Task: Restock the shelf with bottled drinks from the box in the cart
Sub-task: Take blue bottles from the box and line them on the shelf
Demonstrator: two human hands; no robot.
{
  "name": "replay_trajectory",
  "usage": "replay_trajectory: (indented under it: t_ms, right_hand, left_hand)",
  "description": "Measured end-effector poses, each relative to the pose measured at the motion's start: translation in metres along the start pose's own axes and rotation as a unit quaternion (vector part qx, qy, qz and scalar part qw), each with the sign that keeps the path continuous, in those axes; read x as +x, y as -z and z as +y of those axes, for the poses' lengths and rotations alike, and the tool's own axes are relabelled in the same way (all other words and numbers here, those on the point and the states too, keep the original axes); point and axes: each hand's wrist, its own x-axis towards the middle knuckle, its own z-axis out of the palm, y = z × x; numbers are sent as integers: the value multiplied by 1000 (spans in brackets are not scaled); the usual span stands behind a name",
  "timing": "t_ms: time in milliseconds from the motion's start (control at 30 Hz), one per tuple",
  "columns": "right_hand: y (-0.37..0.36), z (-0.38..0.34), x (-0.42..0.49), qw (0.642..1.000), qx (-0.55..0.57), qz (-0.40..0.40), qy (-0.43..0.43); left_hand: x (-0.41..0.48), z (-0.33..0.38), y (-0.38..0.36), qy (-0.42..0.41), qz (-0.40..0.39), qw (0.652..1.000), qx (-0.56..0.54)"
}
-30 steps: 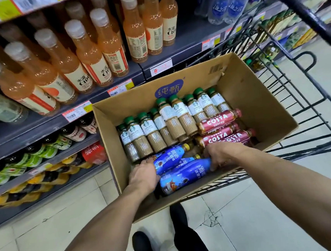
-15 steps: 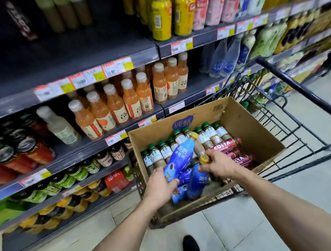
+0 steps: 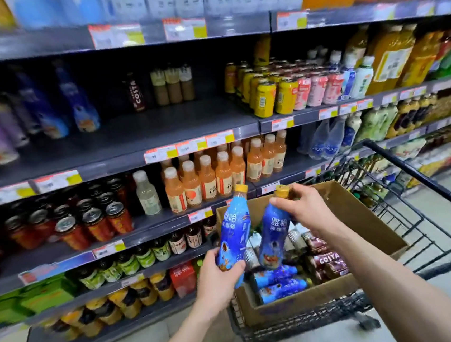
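Observation:
My left hand (image 3: 218, 279) grips the base of a blue bottle (image 3: 234, 230) with a yellow cap, held upright above the cardboard box (image 3: 361, 221) in the cart (image 3: 415, 207). My right hand (image 3: 305, 207) pinches the neck of a second blue bottle (image 3: 273, 238), just right of the first. More blue bottles (image 3: 280, 282) lie in the box's near corner, beside red Costa bottles (image 3: 328, 260) and green-capped ones. On the shelf (image 3: 133, 141) stand matching blue bottles (image 3: 80, 107) at upper left.
The shelf board in front of the blue bottles has a wide bare stretch. A Costa bottle (image 3: 135, 92) and brown bottles stand at its back. Yellow cans (image 3: 264, 98) fill the right side. Orange juice bottles (image 3: 208, 176) and canned drinks (image 3: 94, 219) sit one level below.
Both hands have lifted their blue bottles up out of the box and turned them upright. My view has tilted up from the box to the upper shelves.

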Motion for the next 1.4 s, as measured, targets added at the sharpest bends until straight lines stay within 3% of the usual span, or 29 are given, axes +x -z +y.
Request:
replay_trajectory:
  t_ms: [233, 667, 900, 1200, 1400]
  right_hand:
    - [-50, -55, 25, 996, 33, -68, 37]
    - [-159, -151, 34, 984, 117, -105, 85]
    - [-222, -208, 47, 980, 130, -101, 110]
    - [-310, -295, 106, 975, 140, -22, 171]
    - [-360, -316, 158, 976, 116, -46, 179]
  left_hand:
    - [-18, 3, 50, 35, 90, 995, -17]
    - [-17, -3, 160, 33, 208, 971, -111]
    - [7, -10, 233, -11, 208, 969, -130]
    - [42, -18, 358, -78, 189, 977, -66]
    - [74, -18, 398, -96, 202, 973, -53]
